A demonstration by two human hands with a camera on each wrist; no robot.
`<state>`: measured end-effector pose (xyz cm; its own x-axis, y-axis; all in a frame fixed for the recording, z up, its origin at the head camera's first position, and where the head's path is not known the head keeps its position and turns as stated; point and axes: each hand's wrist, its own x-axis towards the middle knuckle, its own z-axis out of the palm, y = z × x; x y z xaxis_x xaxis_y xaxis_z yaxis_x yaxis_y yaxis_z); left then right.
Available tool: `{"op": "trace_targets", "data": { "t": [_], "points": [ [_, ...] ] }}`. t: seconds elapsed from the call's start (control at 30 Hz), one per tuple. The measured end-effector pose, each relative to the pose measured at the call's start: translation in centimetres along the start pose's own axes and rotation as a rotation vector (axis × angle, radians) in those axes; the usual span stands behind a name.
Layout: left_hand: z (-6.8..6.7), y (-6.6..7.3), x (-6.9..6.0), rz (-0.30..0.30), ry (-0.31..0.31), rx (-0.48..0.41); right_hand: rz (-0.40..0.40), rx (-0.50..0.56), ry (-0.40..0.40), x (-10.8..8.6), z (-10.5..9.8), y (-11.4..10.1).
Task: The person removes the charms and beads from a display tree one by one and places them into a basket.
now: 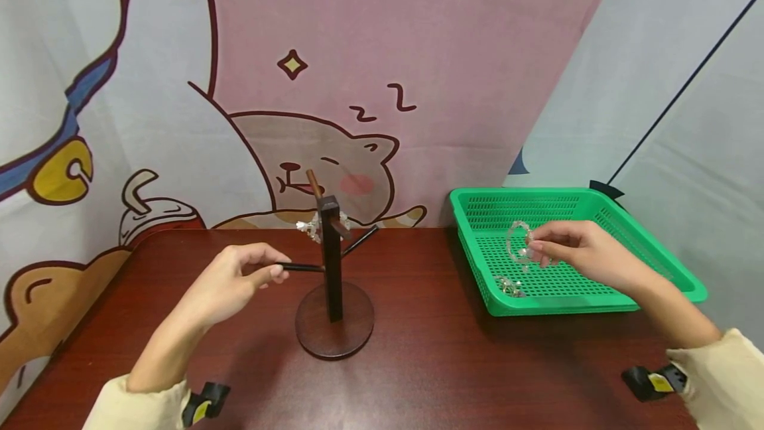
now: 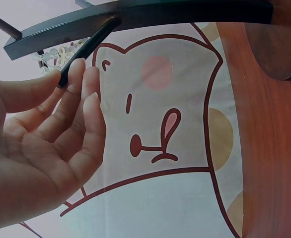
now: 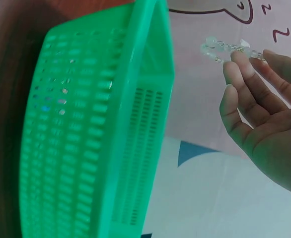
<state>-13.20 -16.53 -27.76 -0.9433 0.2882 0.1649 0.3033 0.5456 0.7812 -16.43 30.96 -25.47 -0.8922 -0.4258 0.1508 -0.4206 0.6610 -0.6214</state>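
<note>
The left hand point(image 1: 229, 284) pinches the tip of a black peg point(image 1: 304, 267) on a dark wooden stand point(image 1: 333, 271) with a round base. In the left wrist view, thumb and fingers of the left hand point(image 2: 51, 119) meet at the end of the peg point(image 2: 91, 49). A bracelet with pale beads point(image 1: 310, 225) hangs on the stand's upper part. The right hand point(image 1: 587, 254) pinches a clear beaded bracelet point(image 1: 510, 244) above the green basket point(image 1: 573, 304). The right wrist view shows the bracelet point(image 3: 230, 47) at the fingertips of the right hand point(image 3: 264, 104).
More beaded jewelry point(image 1: 509, 286) lies in the basket's near left corner. The stand also has a rear peg point(image 1: 361, 241) and upper pegs. Behind the reddish-brown table point(image 1: 418, 350) hangs a cloth with cartoon figures point(image 1: 465, 85).
</note>
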Motion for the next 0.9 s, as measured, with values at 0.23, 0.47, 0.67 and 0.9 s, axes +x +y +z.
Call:
{"op": "trace_targets", "data": {
  "t": [0.23, 0.47, 0.67, 0.9],
  "points": [
    [0.0, 0.0, 0.0, -0.003, -0.001, -0.002, 0.038, -0.008, -0.005, -1.2, -0.3, 1.5],
    [0.0, 0.0, 0.0, 0.004, -0.004, -0.006, 0.074, -0.020, -0.008, -2.5, -0.1, 3.1],
    [0.1, 0.0, 0.0, 0.009, -0.002, 0.003, 0.124, -0.018, -0.021, -3.4, 0.3, 4.3],
    [0.0, 0.1, 0.0, 0.004, 0.001, 0.003, 0.126, 0.018, -0.040, -3.8, 0.7, 5.1]
  ]
}}
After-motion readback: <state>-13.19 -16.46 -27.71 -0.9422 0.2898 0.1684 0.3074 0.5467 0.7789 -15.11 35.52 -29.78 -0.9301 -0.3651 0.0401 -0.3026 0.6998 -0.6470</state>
